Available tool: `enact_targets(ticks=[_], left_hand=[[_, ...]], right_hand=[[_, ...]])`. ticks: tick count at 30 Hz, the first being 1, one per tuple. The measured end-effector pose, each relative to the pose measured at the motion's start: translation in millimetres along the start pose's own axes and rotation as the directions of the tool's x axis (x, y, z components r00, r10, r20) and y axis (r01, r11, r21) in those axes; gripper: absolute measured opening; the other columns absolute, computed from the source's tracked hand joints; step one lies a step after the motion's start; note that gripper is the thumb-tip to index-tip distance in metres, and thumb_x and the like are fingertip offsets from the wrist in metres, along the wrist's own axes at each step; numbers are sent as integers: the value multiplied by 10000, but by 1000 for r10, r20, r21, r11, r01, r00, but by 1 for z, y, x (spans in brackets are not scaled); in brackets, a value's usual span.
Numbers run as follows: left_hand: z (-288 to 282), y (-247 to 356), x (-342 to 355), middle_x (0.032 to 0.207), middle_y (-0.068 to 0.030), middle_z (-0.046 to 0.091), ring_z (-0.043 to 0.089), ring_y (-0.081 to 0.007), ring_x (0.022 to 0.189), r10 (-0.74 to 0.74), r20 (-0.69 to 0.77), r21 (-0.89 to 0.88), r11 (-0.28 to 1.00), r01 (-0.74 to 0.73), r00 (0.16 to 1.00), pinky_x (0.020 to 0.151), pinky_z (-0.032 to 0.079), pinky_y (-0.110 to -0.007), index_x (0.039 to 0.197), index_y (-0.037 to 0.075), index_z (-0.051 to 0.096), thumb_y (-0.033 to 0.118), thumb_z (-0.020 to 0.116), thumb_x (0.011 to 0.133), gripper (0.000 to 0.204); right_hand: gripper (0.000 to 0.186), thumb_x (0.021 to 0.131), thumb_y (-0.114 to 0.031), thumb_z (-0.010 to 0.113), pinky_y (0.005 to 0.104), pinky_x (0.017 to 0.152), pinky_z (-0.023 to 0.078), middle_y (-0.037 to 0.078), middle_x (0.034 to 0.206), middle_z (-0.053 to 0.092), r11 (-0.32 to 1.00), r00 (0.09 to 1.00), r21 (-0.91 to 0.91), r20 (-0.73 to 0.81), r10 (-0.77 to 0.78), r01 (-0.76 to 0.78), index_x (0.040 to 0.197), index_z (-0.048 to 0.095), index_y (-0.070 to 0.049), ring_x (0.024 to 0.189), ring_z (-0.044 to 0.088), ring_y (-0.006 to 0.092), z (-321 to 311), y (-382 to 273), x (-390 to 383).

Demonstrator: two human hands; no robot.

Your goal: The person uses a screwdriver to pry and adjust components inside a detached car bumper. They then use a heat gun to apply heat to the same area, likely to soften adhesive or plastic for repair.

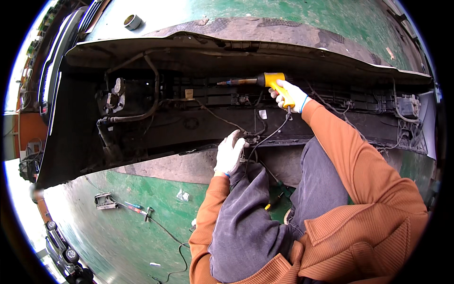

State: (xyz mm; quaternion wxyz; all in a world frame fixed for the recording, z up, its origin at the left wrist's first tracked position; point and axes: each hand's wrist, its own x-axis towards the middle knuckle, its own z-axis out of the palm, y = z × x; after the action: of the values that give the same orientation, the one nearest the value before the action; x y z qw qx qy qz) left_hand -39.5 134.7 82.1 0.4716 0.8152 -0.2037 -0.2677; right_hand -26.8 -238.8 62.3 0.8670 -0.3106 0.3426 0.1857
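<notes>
A large dark car bumper lies with its inner side up across my front. My gloved right hand is closed round the grip of a yellow pistol-shaped soldering iron. Its long metal barrel points left above the bumper's black inner ribs, and I cannot make out whether the tip touches them. A black power cord hangs from the grip toward my knees. At the bumper's near edge is my gloved left hand, its fingers bent over the rim; the undersides of the fingers are hidden.
Wiring and sensor housings run along the bumper's inside. On the green floor lie a metal tool with a cord and a small clear bag. A roll of tape sits beyond the bumper. A toy-like black vehicle stands at lower left.
</notes>
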Motion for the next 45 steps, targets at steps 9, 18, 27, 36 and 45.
enact_targets(ticks=[9, 18, 27, 36, 45], left_hand=[[-1, 4, 0, 1046, -116, 832, 724, -280, 1175, -21, 6, -19, 1000, 22, 1000, 1147, 479, -388, 1513, -46, 552, 285, 541, 1101, 529], [1, -3, -1, 1052, -113, 832, 716, -285, 1209, -14, -15, -19, 1000, 13, 1000, 1152, 478, -385, 1516, -51, 549, 278, 545, 1092, 536], [3, -5, -1, 1221, -181, 795, 672, -370, 1235, -29, -52, -38, 999, 27, 998, 1128, 469, -459, 1447, -25, 632, 383, 621, 1063, 560], [6, -9, 2, 1233, -193, 788, 672, -387, 1232, -24, -51, -48, 999, 22, 998, 1120, 478, -464, 1426, -22, 646, 390, 625, 1061, 551], [3, -6, 0, 1225, -178, 796, 666, -379, 1215, -42, -47, -42, 998, 40, 998, 1108, 474, -459, 1429, -26, 641, 361, 623, 1064, 532]], right_hand=[[418, 1099, -433, 618, 237, 493, 504, 50, 898, 653, 983, 997, -167, -15, 74, -76, 1156, 642, -20, 582, 572, 96, -3, -9, -8], [434, 1090, -441, 630, 234, 489, 492, 34, 900, 651, 980, 996, -181, -55, 71, -80, 1195, 645, -20, 585, 562, 78, -7, -14, -9], [432, 1083, -449, 633, 248, 495, 498, 30, 884, 645, 978, 997, -197, -24, 72, -75, 1178, 645, -28, 576, 563, 87, -3, -10, -8], [390, 1077, -432, 652, 225, 504, 483, 27, 882, 640, 999, 999, -14, -41, -30, 29, 1142, 655, -47, 590, 556, 67, -12, 1, -38], [175, 1067, -290, 672, 310, 527, 465, 16, 861, 647, 992, 967, -64, -225, -120, 108, 1081, 652, -116, 574, 555, 103, 57, 62, -131]])
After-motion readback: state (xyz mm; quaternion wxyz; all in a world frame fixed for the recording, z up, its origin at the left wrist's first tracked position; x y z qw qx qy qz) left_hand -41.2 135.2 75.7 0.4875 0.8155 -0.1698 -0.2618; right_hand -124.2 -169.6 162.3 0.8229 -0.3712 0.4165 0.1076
